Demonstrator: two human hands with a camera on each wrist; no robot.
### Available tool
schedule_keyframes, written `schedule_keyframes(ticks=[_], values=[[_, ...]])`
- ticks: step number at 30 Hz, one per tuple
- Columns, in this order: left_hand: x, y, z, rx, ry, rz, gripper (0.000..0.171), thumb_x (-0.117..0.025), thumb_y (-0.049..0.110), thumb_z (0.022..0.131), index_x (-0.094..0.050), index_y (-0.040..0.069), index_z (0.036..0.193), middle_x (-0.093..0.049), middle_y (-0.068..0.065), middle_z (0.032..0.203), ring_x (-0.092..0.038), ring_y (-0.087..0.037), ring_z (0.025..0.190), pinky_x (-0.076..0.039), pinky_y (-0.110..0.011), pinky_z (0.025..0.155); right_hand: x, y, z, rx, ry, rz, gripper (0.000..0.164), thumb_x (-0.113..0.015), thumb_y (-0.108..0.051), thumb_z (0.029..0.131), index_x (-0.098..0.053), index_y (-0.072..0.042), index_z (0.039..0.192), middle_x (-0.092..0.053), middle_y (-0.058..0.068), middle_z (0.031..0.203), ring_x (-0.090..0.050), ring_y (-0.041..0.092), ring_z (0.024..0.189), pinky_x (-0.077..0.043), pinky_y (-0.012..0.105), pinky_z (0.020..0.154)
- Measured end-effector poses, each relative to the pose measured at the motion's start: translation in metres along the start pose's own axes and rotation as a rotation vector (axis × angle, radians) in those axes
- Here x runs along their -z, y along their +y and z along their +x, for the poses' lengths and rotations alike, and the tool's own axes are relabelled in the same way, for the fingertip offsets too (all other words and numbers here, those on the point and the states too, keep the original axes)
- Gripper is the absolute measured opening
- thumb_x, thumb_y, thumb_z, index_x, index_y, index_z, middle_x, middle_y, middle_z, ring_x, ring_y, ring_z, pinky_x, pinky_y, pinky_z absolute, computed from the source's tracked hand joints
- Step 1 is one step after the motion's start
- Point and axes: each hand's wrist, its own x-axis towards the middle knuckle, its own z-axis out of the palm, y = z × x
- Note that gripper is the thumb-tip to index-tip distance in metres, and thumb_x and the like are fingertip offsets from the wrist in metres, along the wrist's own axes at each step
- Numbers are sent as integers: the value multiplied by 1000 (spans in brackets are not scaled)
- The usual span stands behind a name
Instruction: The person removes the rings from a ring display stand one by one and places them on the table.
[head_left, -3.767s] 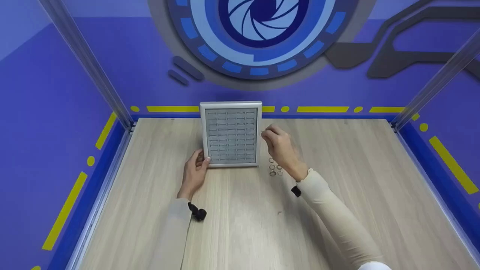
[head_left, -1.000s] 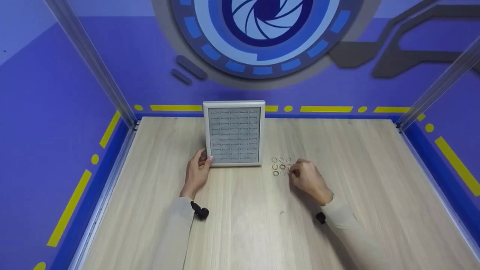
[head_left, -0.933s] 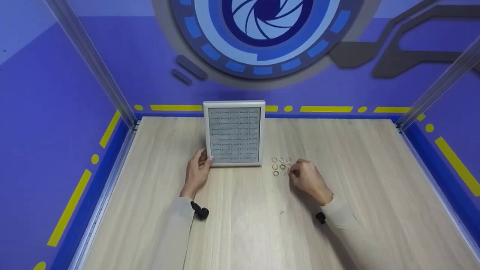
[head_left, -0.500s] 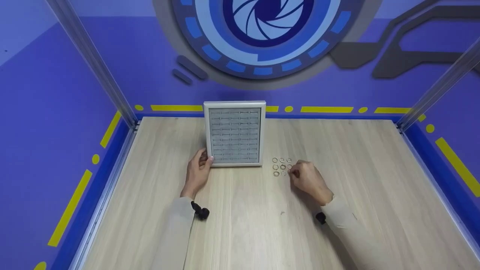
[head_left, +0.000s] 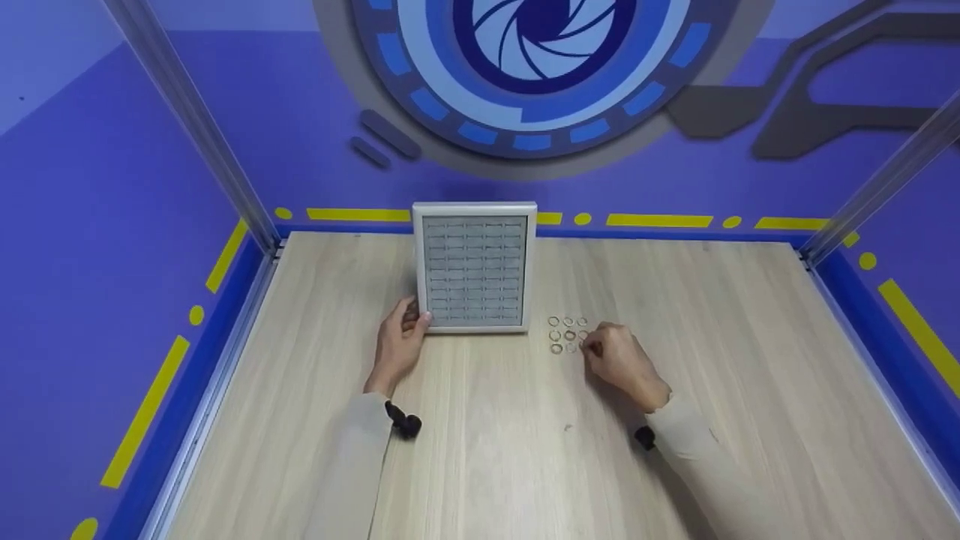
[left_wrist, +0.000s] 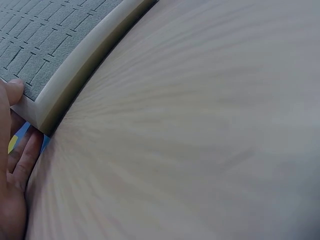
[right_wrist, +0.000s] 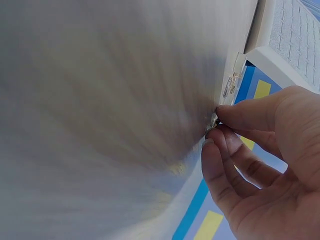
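A white-framed ring display tray (head_left: 476, 330) with a grey slotted pad stands upright on the table. My left hand (head_left: 399, 341) grips its lower left corner, thumb on the front and fingers behind; the left wrist view has this thumb (left_wrist: 15, 90) on the frame's corner. Several small metal rings (head_left: 570, 335) lie in neat rows to the right of the tray. At the near right end of those rows, my right hand (head_left: 622, 364) pinches a ring (right_wrist: 215, 122) between thumb and fingertips, down at the table surface. The fingers mostly hide that ring.
The pale wooden table (head_left: 480, 450) has blue walls at its back and sides. Metal posts (head_left: 202, 127) rise at the back corners. Bare wood lies in front of the tray and to the right of my right hand.
Since the oldest frame, my right hand has come from beside the tray's right edge down to the rings, and more rings lie there. Over the last second both hands stay nearly still.
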Motion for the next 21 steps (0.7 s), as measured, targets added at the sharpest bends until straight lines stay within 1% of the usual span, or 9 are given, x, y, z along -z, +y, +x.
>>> schedule_keyframes(ticks=[4, 7, 10, 13, 15, 18, 21], values=[[-1, 2, 1, 4, -14, -9, 45, -64, 29, 110, -56, 14, 151, -66, -9, 138, -67, -24, 123, -57, -42, 108, 6, 5, -2, 34, 7, 24, 10, -77, 8, 84, -82, 1, 88, -69, 8, 78, -59, 15, 68, -55, 29, 59], [1, 6, 1, 18, -32, -12, 46, -64, 28, 109, -55, 12, 152, -65, -11, 139, -66, -25, 125, -56, -42, 110, 13, 10, -2, 57, 31, 44, 8, -78, 8, 85, -82, 1, 88, -71, 10, 80, -63, 17, 70, -57, 31, 61], [5, 11, 1, 35, -70, 3, 50, -65, 27, 109, -51, 8, 153, -63, -14, 143, -64, -28, 130, -54, -42, 113, 25, 17, -2, 50, 53, 47, 8, -76, 7, 88, -82, 3, 92, -73, 13, 86, -68, 22, 76, -62, 37, 65], [14, 17, 2, 57, -127, 44, 58, -66, 28, 108, -46, 5, 157, -59, -17, 151, -60, -31, 138, -51, -42, 117, 39, 24, -1, 21, 69, 53, 11, -74, 2, 92, -80, 6, 100, -75, 17, 96, -73, 30, 86, -65, 46, 74], [21, 23, 3, 66, -164, 104, 63, -66, 33, 108, -43, 6, 159, -55, -17, 156, -56, -32, 143, -48, -44, 120, 49, 29, -1, 10, 87, 57, 15, -74, -2, 94, -79, 6, 105, -75, 20, 103, -74, 37, 94, -65, 53, 82], [35, 34, 4, 54, -204, 241, 71, -66, 44, 106, -40, 11, 163, -49, -14, 163, -46, -33, 152, -38, -50, 128, 63, 37, -2, 19, 137, 51, 22, -77, -8, 96, -77, 6, 111, -74, 24, 114, -73, 44, 106, -62, 60, 91], [52, 44, 3, 21, -201, 394, 76, -67, 55, 103, -41, 19, 165, -46, -9, 167, -39, -34, 157, -30, -54, 131, 74, 44, -3, 55, 195, 23, 30, -81, -14, 95, -76, 6, 116, -71, 26, 123, -70, 48, 113, -60, 64, 92]])
